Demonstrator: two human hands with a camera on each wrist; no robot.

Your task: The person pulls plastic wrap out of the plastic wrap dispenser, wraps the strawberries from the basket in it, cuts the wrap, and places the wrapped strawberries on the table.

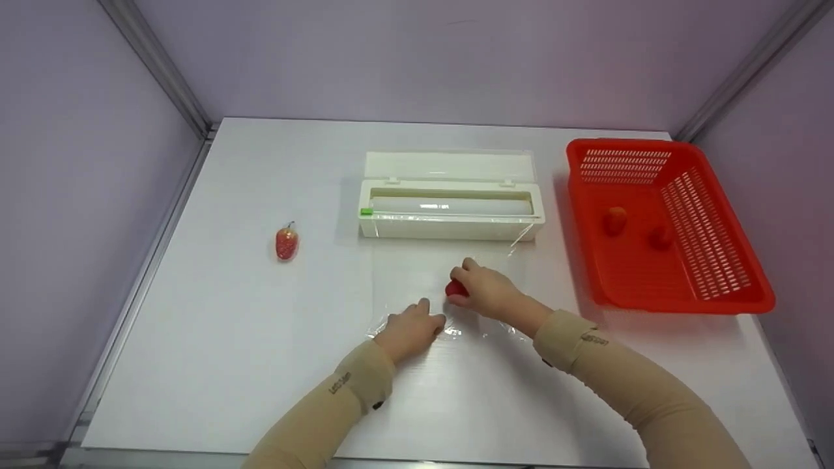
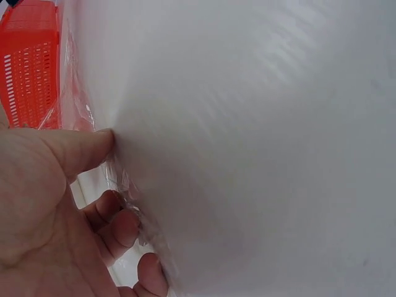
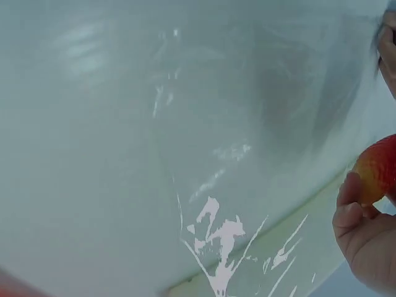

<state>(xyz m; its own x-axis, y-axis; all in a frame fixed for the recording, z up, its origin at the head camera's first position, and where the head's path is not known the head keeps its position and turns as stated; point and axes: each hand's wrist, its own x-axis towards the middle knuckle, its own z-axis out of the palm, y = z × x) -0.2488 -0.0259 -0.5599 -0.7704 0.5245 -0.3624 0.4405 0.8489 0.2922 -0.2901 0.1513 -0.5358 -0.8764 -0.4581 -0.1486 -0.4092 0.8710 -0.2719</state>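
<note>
My right hand [image 1: 487, 290] holds a strawberry [image 1: 456, 288] just above the stretched cling film. In the right wrist view the strawberry [image 3: 378, 170] is red with a yellowish end, gripped by the fingers. My left hand [image 1: 412, 330] touches the front edge of the cling film [image 1: 407, 273]. Seen from the left wrist, its thumb and fingertips lie apart along the crinkled film edge [image 2: 127, 192]. The film runs forward over the table from a white cling film dispenser [image 1: 449, 228], whose lid is up and whose roll shows inside.
A wrapped strawberry [image 1: 287, 243] lies on the table at left. At right stands a red plastic basket [image 1: 642, 306] holding a reddish-orange fruit [image 1: 614, 221] and a red fruit [image 1: 661, 238]. The white table [image 1: 215, 365] is bounded by pale walls at the back and sides.
</note>
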